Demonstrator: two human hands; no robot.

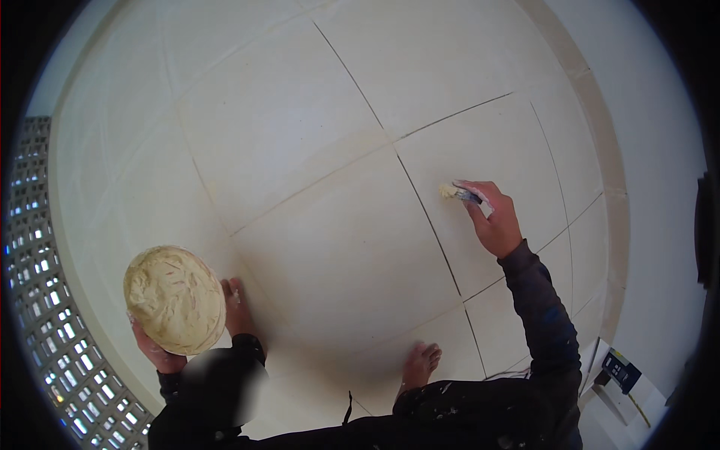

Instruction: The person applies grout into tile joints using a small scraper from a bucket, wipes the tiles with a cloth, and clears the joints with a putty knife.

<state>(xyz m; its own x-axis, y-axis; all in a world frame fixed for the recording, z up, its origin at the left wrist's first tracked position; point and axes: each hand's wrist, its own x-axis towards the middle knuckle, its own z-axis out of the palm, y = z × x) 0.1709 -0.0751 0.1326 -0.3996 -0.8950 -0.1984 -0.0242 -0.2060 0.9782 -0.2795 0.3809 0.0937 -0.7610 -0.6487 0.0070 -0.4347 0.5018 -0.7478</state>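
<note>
At the lower left, my left hand (155, 352) is closed on the side of a round bowl (223, 309). Cream-coloured grout paste (172, 300) fills it, its surface smeared and uneven. My right hand (499, 221) pinches a small, dark scraper (468, 196) above the floor. A lump of paste (447, 192) sits on the scraper's tip, just right of an open dark tile joint (420, 196). White residue coats the fingers of this hand. Farther left, a pale joint (300, 190) between the tiles appears filled.
Large cream tiles (322, 262) cover the floor. My bare feet (238, 309) rest on it. A pierced block wall (45, 262) curves along the left, a beige skirting (600, 142) along the right. At the lower right stands a white box-like object (604, 409) with a dark rectangular item (621, 371).
</note>
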